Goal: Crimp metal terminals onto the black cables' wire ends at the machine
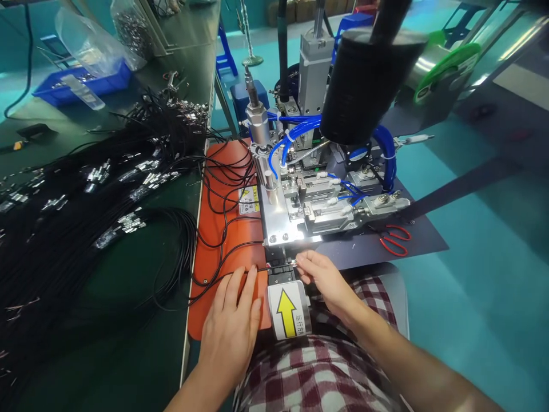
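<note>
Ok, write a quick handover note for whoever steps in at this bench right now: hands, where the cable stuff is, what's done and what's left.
Left hand: flat on the orange mat, fingers pressing a black cable down.
Right hand: pinching that cable's metal end at the front of the machine fixture.
Pile of black cables with metal ends lies on the green bench to the left; red scissors sit right of the fixture.
Done: one cable brought up to the fixture.
Left: whether the end is fully seated cannot be told; the pile remains.
</note>
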Demonstrator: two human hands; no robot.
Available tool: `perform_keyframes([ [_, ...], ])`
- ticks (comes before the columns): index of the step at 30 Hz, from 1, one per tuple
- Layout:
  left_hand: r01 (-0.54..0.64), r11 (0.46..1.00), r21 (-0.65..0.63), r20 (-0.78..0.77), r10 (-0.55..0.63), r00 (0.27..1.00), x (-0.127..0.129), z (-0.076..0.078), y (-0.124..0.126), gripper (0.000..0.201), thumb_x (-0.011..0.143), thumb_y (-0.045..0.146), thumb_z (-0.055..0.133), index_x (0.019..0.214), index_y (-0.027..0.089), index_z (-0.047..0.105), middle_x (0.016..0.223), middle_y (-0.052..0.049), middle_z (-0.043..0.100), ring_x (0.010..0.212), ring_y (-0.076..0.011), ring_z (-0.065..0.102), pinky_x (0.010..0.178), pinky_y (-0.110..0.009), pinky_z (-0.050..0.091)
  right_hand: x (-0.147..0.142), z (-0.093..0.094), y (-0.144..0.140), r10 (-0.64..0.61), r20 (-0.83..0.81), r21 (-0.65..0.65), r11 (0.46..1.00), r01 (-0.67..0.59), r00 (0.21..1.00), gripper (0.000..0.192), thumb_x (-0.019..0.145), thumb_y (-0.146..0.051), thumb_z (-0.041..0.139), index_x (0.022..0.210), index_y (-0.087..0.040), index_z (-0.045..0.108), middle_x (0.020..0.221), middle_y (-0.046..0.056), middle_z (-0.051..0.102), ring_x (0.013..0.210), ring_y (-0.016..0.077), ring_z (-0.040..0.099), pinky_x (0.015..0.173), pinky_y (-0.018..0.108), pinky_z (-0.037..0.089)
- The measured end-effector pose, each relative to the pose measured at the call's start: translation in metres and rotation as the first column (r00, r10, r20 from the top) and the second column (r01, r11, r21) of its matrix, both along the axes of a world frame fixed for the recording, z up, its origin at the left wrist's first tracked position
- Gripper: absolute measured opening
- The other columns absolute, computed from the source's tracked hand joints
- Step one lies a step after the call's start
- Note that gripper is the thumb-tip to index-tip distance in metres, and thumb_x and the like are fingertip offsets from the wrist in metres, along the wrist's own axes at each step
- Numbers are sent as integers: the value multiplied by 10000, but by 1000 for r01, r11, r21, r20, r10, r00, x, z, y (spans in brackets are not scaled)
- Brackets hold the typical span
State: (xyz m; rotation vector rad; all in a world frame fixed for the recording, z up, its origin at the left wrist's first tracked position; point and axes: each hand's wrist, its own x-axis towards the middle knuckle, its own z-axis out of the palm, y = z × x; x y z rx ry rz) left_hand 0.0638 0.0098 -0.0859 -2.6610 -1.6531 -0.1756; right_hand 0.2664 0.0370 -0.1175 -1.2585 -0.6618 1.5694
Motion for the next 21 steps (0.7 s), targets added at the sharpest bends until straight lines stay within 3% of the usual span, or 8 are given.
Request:
perform_keyframes([
  [5,-13,1000,-24,24,14,1000,-1,-3,1,511,928,257,387,1431,207,312,1366,-117,440,1229,-301,406,938,-455,479,21,-25,-19,-72,53,0,997,72,996,428,818,-609,504,737,-194,573,651,-17,519,521,117,397,516,265,307],
  [8,-19,1000,-21,41,20,999,-2,-5,-2,510,927,256,390,1430,218,315,1370,-112,443,1237,-293,410,945,-448,479,35,-35,-34,-124,79,-44,991,128,989,403,789,-599,560,779,-197,594,661,-12,514,513,123,385,484,266,288],
  [13,-26,1000,3,101,25,995,-3,-7,-1,497,926,258,386,1420,220,337,1376,-101,462,1249,-280,426,966,-438,467,44,-28,-48,-132,76,-118,983,141,988,361,743,-560,635,728,-203,583,611,-20,490,487,124,369,458,263,281],
  [17,35,998,51,263,-47,964,-3,-3,31,458,937,264,333,1388,210,386,1342,-104,507,1263,-254,435,998,-425,445,42,-27,-52,-130,91,-129,981,142,987,346,747,-535,641,690,-202,567,608,-24,486,483,116,373,471,262,299],
  [21,125,992,22,275,-127,953,4,1,76,445,921,237,326,1346,155,426,1341,-125,503,1253,-239,445,1033,-464,402,46,-48,-62,-94,129,-73,992,104,987,387,773,-598,562,737,-213,583,617,-9,498,462,123,361,458,281,310],
])
